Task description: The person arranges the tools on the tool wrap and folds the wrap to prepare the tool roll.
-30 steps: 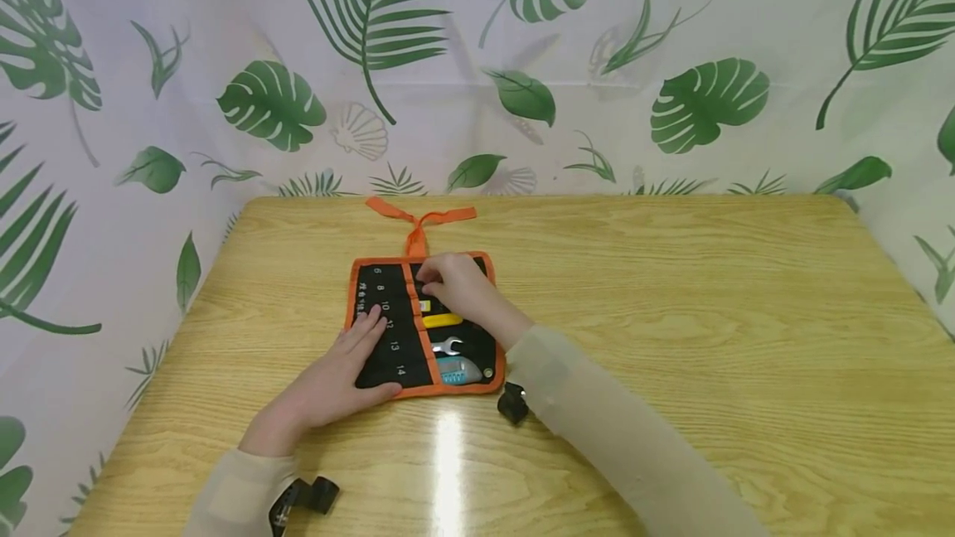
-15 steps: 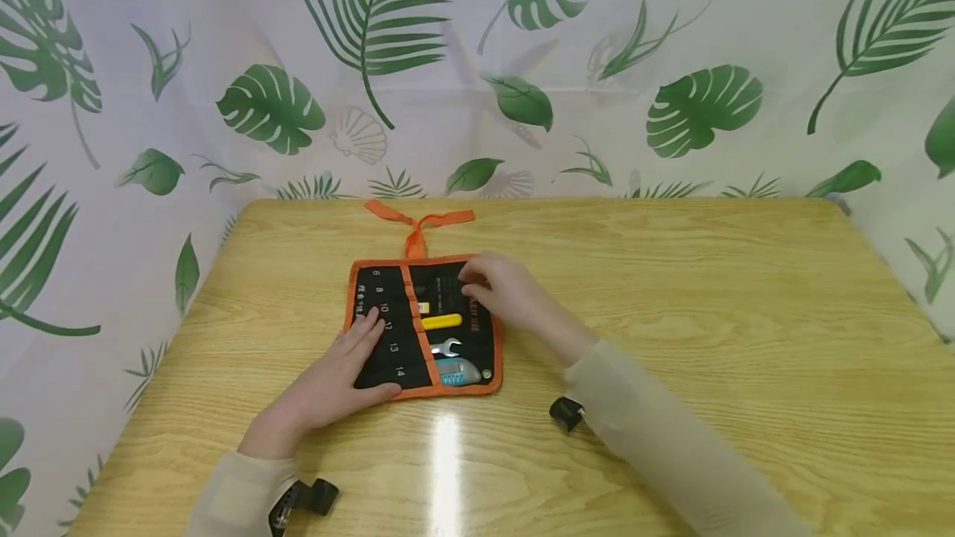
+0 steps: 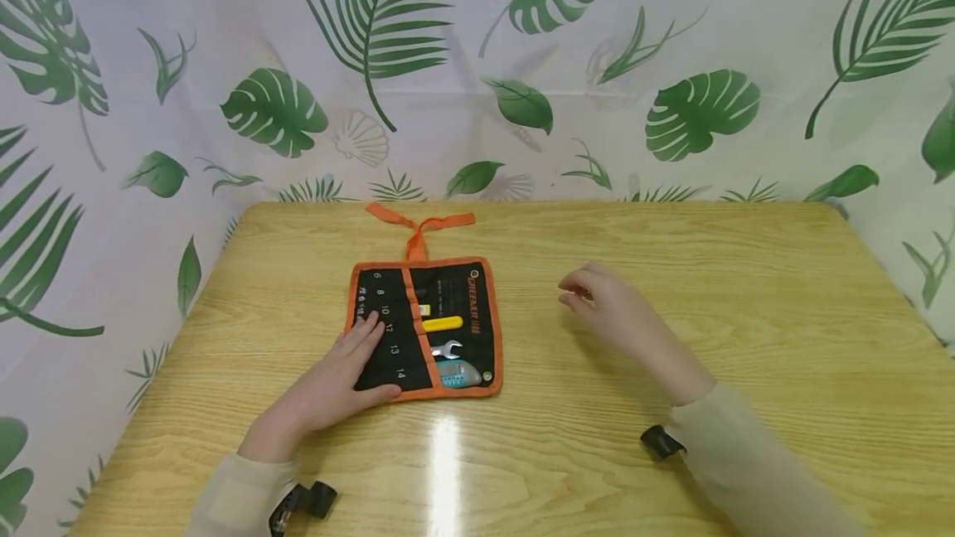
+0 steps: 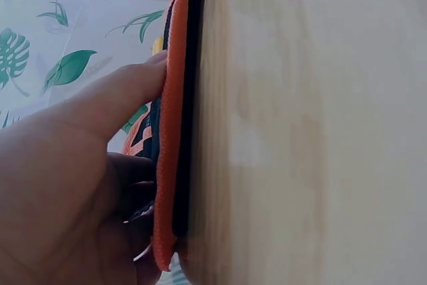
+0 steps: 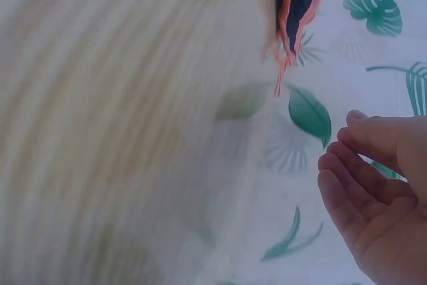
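Observation:
A black tool pouch (image 3: 409, 342) with orange trim lies unrolled on the table. Its pockets hold a yellow-handled tool (image 3: 443, 324), an open-end wrench (image 3: 448, 350), a teal and grey utility knife (image 3: 458, 373) and a small yellow and white piece (image 3: 424, 310). My left hand (image 3: 332, 379) rests on the pouch's numbered left part, fingers spread. In the left wrist view, the thumb lies by the pouch's orange edge (image 4: 175, 98). My right hand (image 3: 615, 309) hovers right of the pouch; in the right wrist view, its loosely bent fingers (image 5: 343, 191) hold nothing.
An orange tie strap (image 3: 416, 243) stretches from the pouch toward the back edge of the wooden table (image 3: 716, 272). A leaf-printed cloth (image 3: 425, 106) hangs behind the table and at its sides.
My right hand has moved from over the pouch's upper pockets to the right, off the pouch, uncovering its printed upper right part. The left hand stays in place.

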{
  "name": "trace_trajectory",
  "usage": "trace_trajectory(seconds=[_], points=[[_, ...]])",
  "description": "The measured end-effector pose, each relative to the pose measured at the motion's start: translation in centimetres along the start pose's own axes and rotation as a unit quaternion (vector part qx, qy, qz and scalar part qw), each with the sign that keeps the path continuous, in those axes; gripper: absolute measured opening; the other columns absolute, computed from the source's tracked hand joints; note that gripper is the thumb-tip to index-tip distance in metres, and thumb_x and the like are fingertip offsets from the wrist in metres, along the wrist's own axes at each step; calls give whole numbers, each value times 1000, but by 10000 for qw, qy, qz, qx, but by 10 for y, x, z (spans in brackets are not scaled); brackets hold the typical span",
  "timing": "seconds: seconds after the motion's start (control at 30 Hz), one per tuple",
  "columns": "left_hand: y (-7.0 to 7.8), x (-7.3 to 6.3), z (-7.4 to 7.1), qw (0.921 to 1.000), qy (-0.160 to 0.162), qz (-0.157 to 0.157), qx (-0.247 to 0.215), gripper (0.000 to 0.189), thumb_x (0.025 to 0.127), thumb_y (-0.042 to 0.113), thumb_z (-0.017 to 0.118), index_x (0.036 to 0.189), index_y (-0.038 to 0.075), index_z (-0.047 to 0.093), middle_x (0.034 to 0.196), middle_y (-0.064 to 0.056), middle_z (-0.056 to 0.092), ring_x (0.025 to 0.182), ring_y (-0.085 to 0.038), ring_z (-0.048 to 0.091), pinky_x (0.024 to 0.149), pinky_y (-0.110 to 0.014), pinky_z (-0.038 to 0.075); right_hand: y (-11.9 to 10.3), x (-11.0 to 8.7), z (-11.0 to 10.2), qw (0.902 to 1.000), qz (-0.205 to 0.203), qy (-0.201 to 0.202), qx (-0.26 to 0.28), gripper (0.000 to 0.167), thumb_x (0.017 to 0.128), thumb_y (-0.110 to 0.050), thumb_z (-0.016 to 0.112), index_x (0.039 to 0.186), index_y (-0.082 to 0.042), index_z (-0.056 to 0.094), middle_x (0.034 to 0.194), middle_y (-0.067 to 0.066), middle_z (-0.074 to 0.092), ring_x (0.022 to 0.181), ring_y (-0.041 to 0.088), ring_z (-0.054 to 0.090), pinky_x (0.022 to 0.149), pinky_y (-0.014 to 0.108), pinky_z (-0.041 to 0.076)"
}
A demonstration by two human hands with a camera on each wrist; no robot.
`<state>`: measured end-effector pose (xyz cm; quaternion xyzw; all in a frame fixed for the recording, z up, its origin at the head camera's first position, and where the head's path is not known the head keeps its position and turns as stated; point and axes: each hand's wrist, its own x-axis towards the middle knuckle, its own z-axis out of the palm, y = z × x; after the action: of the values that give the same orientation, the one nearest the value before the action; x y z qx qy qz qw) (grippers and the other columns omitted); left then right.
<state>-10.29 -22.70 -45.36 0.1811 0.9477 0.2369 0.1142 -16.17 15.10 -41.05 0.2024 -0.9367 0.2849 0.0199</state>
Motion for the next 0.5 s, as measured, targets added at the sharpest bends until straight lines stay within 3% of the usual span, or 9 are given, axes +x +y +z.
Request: trace_trajectory(seconds=[0.2, 0.3, 0.5], points=[[-6, -6, -3, 9997, -42, -249, -35, 92, 88, 59, 57, 154, 11, 15, 160, -6, 6, 144, -34, 9, 111, -53, 20, 21, -35, -18, 9992, 211, 169, -301, 25, 97, -16, 58, 113, 2, 64, 109, 15, 59, 101, 33, 58, 83, 49, 49], [-9, -11, -6, 9994, 108, -333, 7, 89, 90, 57, 56, 154, 11, 16, 160, -7, 8, 143, -36, 10, 110, -55, 21, 31, -53, -27, 9982, 248, 239, -494, 26, 97, -16, 57, 114, 3, 64, 108, 15, 59, 98, 33, 58, 79, 49, 50], [-19, -22, -13, 9981, 417, -357, 266, 84, 93, 52, 55, 154, 8, 18, 159, -12, 11, 144, -34, 9, 112, -54, 16, 55, -81, -41, 9897, -114, 691, -1247, 25, 93, -12, 63, 111, 5, 64, 106, 20, 60, 94, 38, 59, 76, 52, 50]])
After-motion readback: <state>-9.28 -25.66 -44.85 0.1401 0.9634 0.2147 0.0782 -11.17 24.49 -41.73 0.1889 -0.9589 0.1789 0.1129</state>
